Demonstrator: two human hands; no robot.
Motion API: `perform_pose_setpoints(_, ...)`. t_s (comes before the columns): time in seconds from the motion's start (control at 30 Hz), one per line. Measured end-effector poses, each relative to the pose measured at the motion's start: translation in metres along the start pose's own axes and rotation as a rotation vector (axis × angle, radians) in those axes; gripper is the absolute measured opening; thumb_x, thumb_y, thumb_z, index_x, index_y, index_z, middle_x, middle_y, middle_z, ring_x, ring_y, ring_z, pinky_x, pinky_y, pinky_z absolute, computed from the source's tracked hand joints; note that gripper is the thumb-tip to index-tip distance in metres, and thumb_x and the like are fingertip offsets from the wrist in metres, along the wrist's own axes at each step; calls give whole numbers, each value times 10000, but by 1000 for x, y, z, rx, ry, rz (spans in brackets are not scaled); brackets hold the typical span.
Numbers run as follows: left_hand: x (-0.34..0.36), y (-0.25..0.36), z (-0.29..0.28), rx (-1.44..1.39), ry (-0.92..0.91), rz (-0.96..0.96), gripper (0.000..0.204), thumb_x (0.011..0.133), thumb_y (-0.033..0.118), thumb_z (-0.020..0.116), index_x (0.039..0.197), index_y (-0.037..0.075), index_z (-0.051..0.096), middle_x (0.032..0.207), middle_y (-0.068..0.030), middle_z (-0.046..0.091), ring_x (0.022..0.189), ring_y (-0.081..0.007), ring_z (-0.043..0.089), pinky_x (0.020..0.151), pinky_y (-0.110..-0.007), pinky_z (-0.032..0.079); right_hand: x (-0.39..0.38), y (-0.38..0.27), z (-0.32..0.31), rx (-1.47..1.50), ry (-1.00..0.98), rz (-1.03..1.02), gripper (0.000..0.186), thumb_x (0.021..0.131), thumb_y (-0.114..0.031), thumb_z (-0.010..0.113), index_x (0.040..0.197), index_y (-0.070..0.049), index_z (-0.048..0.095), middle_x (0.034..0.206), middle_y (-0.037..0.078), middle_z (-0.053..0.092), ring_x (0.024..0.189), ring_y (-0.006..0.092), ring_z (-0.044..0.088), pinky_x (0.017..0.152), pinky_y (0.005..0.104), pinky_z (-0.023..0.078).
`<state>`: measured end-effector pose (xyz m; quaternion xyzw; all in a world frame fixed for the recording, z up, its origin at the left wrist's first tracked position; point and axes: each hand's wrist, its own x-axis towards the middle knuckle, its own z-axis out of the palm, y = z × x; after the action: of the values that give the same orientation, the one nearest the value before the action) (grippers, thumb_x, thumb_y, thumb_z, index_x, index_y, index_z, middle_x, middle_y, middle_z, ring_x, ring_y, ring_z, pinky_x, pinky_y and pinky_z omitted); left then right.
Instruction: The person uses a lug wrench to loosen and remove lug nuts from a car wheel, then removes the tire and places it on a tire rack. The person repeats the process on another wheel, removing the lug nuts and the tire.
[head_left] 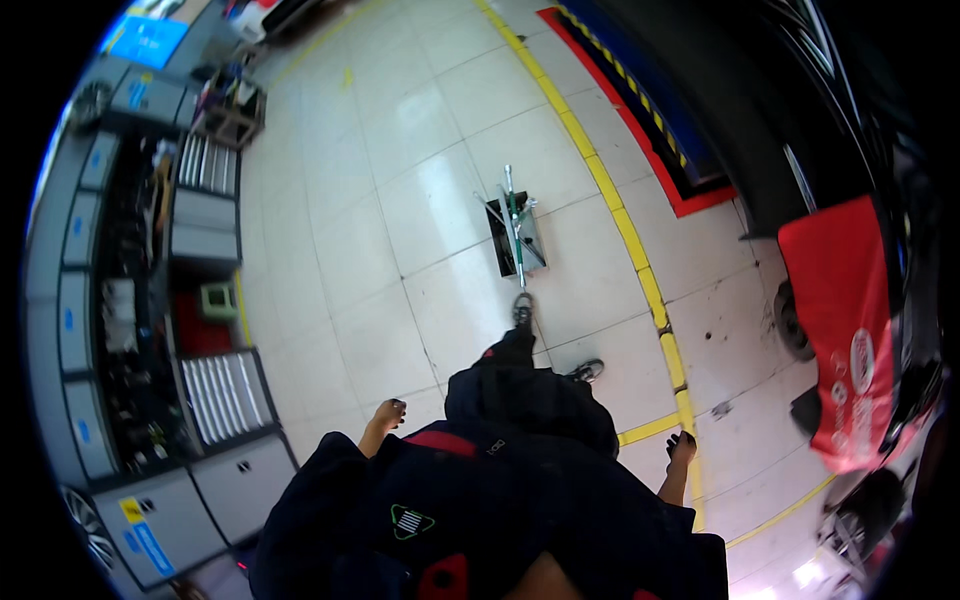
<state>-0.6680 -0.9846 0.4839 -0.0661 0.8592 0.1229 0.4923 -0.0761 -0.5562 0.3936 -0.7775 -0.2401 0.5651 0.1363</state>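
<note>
My left hand (392, 413) hangs out to the left of my dark-clothed body, its darkened fingers loosely bent, holding nothing I can see. My right hand (682, 446) hangs at the right over a yellow floor line (638, 255), fingers slightly apart and apparently empty. Ahead on the tiles stands an open metal toolbox (532, 245), with a green-and-chrome cross wrench (514, 215) and other long tools lying across it. My front shoe (522, 309) is just short of the box; my other shoe (585, 369) is behind it to the right.
Grey cabinets (235, 505) with drawers line the left, with a green stool (218, 302) and a cluttered cart (230, 115). At the right are a red-and-blue platform (637, 120), a dark vehicle with a red cover (835, 300), and a wheel (795, 330).
</note>
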Motion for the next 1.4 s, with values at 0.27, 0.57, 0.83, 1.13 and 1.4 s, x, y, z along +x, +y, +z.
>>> perform_pose_setpoints(0.27,51,39,14,-187,-162,164,313,866,306,478,1037,54,548,840,-64,595,633,-177,575,501,-311,432,-4,-76,111,77,-50,-74,277,864,-255,493,1089,-92,497,897,97,629,731,217,616,540,301,454)
perform_pose_setpoints(0.57,120,137,-113,-597,88,234,300,884,253,473,1047,9,539,849,-98,617,644,-149,572,526,-269,437,-122,-178,346,-531,-640,-236,368,899,-233,485,1210,-40,446,1008,129,610,830,238,625,665,327,483)
perform_pose_setpoints(0.83,166,251,-153,-505,46,334,303,878,240,487,1029,-12,563,856,-120,643,695,-173,617,550,-284,462,-65,-225,336,-194,-197,-151,376,874,-273,483,1173,-46,453,946,109,616,733,217,621,594,316,479)
perform_pose_setpoints(1.13,239,536,-270,274,236,757,381,860,360,495,1063,46,571,965,-193,622,896,-341,597,765,-393,469,47,-179,424,153,-53,222,339,862,-229,467,1144,-44,504,1047,154,588,881,289,592,679,409,485)
perform_pose_setpoints(1.4,246,737,-346,-10,216,764,366,877,319,473,1093,36,558,957,-198,623,889,-294,609,770,-352,467,66,-448,649,-97,-418,-78,376,855,-326,512,1103,-46,540,1010,104,570,883,222,567,681,365,496)
